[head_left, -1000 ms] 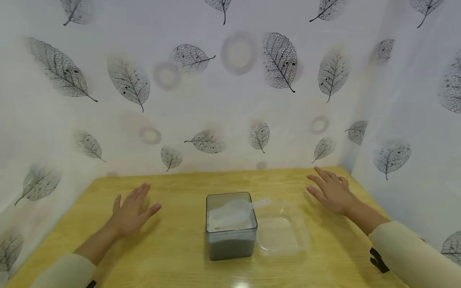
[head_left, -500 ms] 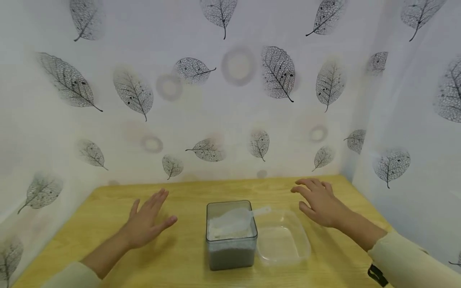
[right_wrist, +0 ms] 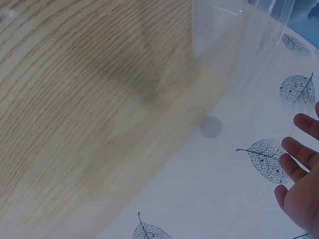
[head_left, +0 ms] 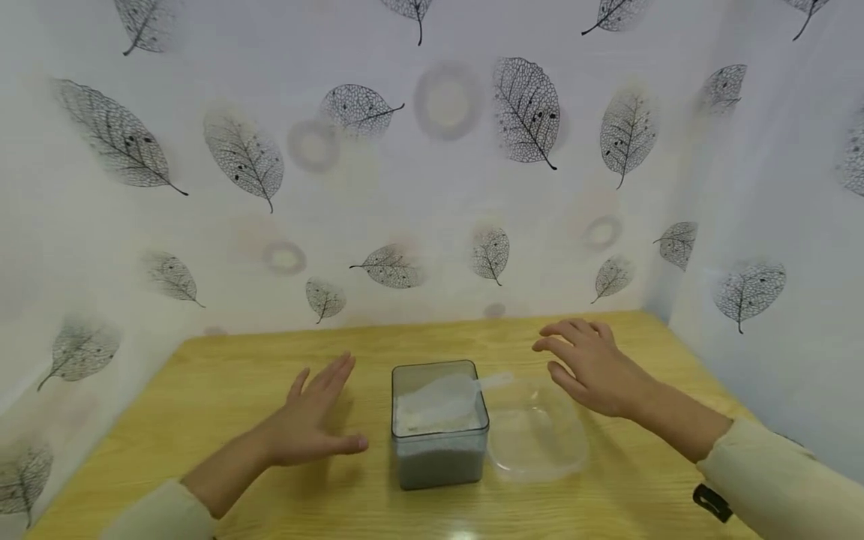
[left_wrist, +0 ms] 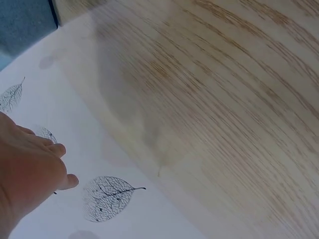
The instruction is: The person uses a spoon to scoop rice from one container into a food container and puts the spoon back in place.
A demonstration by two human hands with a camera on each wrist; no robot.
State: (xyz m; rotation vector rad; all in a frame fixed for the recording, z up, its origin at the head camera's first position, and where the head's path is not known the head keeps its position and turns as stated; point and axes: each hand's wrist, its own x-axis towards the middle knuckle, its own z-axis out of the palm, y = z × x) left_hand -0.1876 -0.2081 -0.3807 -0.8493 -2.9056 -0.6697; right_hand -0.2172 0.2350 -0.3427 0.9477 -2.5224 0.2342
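Okay, we've got the box (head_left: pixel 442 469) of pale powder (head_left: pixel 420 427) near mid-table (head_left: pixel 270 499), scoop (head_left: pixel 445 397) resting in it, handle (head_left: pixel 496 380) poking past the right rim. Clear tub (head_left: pixel 540 450) just right of it; we can't tell if they touch. Left hand (head_left: pixel 307 427): spread, thumb out, left of the box. Right hand (head_left: pixel 590 367): fingers apart, slightly bent, near the tub's far side. Both hold nothing. We'd call it the reach, no contact yet; next move likely calls for right fingers pinching the handle, left steadying the box. Leaf-print sheet (head_left: pixel 432 187) behind.
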